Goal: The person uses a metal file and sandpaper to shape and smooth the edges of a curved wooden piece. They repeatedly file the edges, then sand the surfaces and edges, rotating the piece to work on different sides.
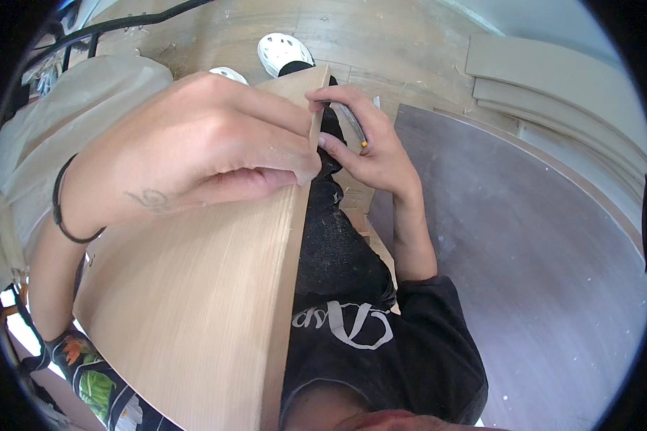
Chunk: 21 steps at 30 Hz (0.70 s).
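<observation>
A pale wood-grain board [187, 287] lies across my lap, its long right edge running up the middle. My left hand [208, 144] is closed on that edge near the far end, fingertips pressed to it, partly hiding what is under them. My right hand [366, 144] faces it from the right, thumb and index finger on the edge, with a slim grey tool [351, 120] with a yellow end held along its fingers. My dark-clothed leg [338, 251] is beneath.
A large dark grey panel [525, 280] lies at the right, with stacked beige boards [553, 86] behind it. At left are a pale draped sheet [65, 93] and black metal tubing [101, 27]. White clogs [280, 52] stand on the wooden floor [366, 36].
</observation>
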Each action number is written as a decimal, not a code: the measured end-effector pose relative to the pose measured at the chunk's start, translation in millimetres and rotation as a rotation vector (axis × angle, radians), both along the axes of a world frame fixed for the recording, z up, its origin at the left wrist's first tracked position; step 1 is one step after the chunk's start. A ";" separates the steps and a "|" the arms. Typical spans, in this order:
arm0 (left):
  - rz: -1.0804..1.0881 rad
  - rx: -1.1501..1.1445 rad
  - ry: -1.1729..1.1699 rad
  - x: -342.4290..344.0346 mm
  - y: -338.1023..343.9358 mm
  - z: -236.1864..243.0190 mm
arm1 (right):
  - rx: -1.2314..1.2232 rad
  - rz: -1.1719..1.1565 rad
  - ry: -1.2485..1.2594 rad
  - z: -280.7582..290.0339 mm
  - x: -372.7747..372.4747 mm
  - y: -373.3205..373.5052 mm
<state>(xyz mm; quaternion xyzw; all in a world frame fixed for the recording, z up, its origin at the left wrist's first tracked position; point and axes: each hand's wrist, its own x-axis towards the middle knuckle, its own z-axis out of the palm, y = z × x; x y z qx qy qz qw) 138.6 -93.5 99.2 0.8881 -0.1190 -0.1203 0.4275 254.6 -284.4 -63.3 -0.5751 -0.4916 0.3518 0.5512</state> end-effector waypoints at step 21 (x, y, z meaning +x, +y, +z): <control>0.335 -0.140 -0.023 -27.4 5.6 -9.8 | 0.056 -0.216 -0.246 46.5 -33.3 9.3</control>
